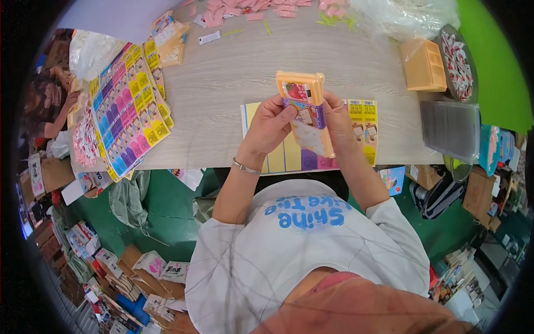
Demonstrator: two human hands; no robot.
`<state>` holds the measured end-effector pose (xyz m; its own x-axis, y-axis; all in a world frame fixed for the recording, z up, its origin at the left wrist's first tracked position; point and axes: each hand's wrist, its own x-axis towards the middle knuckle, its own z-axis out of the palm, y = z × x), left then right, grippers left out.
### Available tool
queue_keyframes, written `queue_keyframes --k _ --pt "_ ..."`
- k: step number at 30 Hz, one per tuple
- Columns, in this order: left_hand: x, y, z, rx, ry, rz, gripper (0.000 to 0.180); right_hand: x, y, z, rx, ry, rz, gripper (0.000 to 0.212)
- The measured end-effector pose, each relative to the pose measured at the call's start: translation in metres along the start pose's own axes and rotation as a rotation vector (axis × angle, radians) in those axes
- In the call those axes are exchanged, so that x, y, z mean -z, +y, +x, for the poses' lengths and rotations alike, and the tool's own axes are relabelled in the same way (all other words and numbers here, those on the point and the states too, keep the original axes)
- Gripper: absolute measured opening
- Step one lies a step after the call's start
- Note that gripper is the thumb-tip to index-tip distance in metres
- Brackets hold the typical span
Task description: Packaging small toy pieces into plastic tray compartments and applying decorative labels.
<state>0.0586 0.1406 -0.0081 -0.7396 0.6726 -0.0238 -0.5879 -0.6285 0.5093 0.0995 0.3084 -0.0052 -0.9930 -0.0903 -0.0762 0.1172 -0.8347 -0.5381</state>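
Note:
Between my two hands, above the near edge of the table, a flat pale-orange plastic case (320, 83) is held upright and a little tilted. A purple printed label (307, 114) lies across its middle, and a small packet with a red strawberry picture (296, 92) shows in its upper part. My left hand (271, 122) grips the case's left side, thumb on the label. Around the right side are the fingers of my right hand (340, 123), partly hidden by the case. Beneath my hands lies a colourful sticker sheet (364, 128), some of it yellow.
More sticker sheets (130, 106) overlap at the left, near red-and-white packets (84, 136). Pink packets (239, 8) and yellow-green sticks (267, 28) lie at the back. On the right stand orange cases (423, 64), a packet-filled bowl (459, 64) and clear plastic pieces (451, 128). Another person (53, 103) works far left.

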Motion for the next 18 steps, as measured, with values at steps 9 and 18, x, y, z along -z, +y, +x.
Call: queue_keyframes --k 9,18 --pt "0.000 -0.004 -0.001 -0.063 0.200 0.218 0.027 0.011 0.003 0.001 0.090 0.134 -0.296 0.030" --pt "0.011 0.016 0.011 -0.168 0.345 0.559 0.026 0.002 -0.009 0.011 -0.003 0.136 -0.840 0.026"
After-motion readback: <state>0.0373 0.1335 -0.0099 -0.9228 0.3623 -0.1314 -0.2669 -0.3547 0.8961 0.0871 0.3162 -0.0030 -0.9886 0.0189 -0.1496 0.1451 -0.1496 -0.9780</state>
